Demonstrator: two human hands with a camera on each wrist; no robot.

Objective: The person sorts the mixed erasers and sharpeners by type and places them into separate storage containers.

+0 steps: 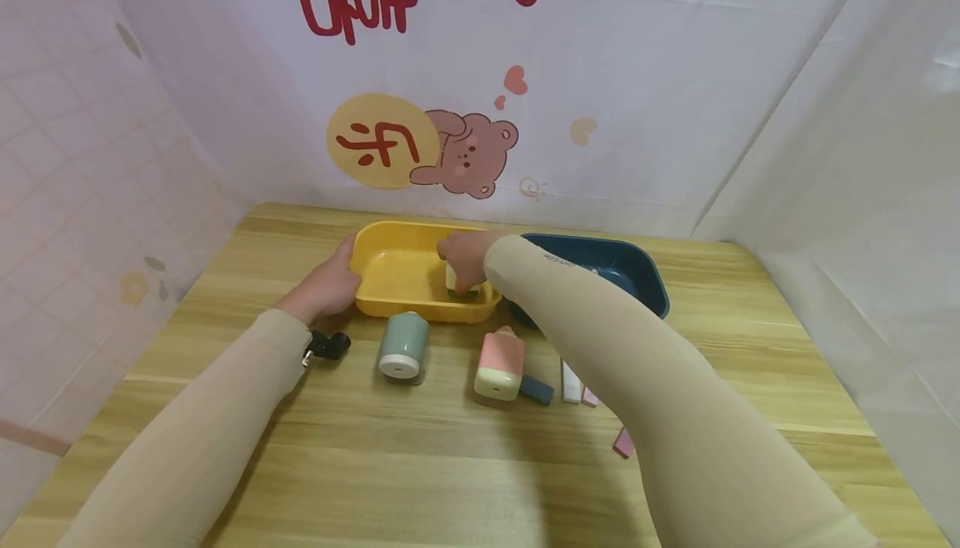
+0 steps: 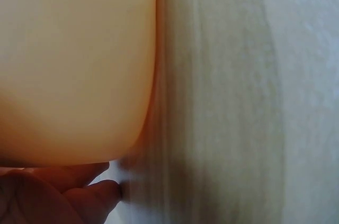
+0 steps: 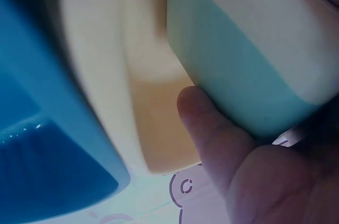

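One green-and-white container (image 3: 241,57) with smooth, rounded corners

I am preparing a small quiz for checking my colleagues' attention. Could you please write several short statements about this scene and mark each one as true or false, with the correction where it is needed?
1. The right hand holds a green-and-white container. True.
2. The left hand touches the yellow tray. True.
3. In the head view, the held container is at the left end of the yellow tray. False: it is at the right end.
4. A grey-green bottle and a pink-and-cream bottle are on the table. True.
5. In the head view, the pink-and-cream bottle is left of the grey-green bottle. False: it is to the right.
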